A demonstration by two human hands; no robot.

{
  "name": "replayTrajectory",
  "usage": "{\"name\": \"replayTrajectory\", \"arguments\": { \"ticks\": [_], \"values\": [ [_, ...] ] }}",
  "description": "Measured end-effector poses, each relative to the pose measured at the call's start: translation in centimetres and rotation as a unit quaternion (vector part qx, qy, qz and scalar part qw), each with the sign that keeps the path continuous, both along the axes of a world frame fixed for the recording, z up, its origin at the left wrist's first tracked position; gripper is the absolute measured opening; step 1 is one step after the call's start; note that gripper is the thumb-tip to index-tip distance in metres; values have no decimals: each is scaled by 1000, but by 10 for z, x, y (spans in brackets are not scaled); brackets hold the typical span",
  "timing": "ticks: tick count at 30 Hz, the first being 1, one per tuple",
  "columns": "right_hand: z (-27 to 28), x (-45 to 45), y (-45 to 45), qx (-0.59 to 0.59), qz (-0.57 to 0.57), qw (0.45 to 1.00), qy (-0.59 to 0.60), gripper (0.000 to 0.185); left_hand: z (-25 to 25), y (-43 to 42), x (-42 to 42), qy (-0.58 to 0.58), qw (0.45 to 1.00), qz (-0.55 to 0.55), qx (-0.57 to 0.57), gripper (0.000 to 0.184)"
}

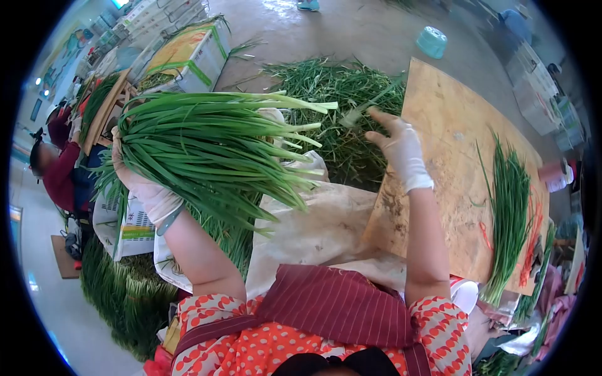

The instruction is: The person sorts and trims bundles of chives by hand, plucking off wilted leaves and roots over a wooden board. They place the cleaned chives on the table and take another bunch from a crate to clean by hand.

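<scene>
One big bunch of green stalks is held in the left hand, at the person's left side. The right hand, spread apart, is between leaf heap and wooden board.

One left hand and one right hand make two. One held bunch and one lying bunch, on the one worktop, also make two. There is one apron, one heap and, past the worktop, one teal tub. The red ties are too tangled to count.
</scene>
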State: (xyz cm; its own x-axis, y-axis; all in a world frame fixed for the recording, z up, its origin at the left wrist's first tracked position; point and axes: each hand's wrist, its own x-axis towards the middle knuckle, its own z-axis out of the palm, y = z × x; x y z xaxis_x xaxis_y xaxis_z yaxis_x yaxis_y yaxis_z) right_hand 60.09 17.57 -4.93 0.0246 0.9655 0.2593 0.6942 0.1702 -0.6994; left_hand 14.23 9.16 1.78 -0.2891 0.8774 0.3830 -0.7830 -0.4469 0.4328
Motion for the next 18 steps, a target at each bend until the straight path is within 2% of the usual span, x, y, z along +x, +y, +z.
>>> {"name": "replayTrajectory", "arguments": {
  "ticks": [2, 4, 6, 7, 8, 9, 11, 13, 14, 15, 16, 17, 18],
  "values": [
    [20, -24, -14, 2, 219, 975, 37, 50, 1, 0, 5, -13, 1000, 19, -7, 37],
    [42, -61, -35, 157, 188, 968, 54, 56, 15, -2, 32, -23, 998, 34, -48, 25],
    [41, -86, -37, 201, 189, 961, 0, 61, 13, 3, 31, -23, 996, 59, -57, 27],
    [53, -97, -41, 174, 197, 964, -33, 60, 17, 5, 40, -20, 995, 62, -73, 28],
    [51, -105, -40, 201, 242, 949, 10, 57, 20, 7, 46, -19, 994, 67, -90, 28],
    [47, -114, -38, 237, 236, 942, 26, 54, 18, 7, 47, -19, 994, 66, -90, 28],
    [43, -119, -37, 273, 231, 933, 41, 50, 11, 6, 47, 11, 995, -87, 54, 36],
    [42, -117, -36, 181, 259, 945, 84, 33, 8, 8, 42, 4, 996, -75, 50, 35],
    [42, -117, -37, 182, 260, 945, 83, 33, 8, 9, 39, -3, 997, -64, 45, 35],
    [42, -117, -40, 37, 260, 933, 244, 25, 12, 7, 45, -3, 997, -64, 45, 35],
    [42, -117, -41, -109, 247, 879, 393, 20, 16, 5, 52, 16, 998, -49, 29, 34],
    [47, -113, -35, -175, 261, 859, 405, 25, 19, 4, 59, 35, 999, -35, 13, 34],
    [54, -110, -34, -174, 259, 860, 404, 25, 21, 7, 61, 33, 999, -38, 13, 34]
  ]
}}
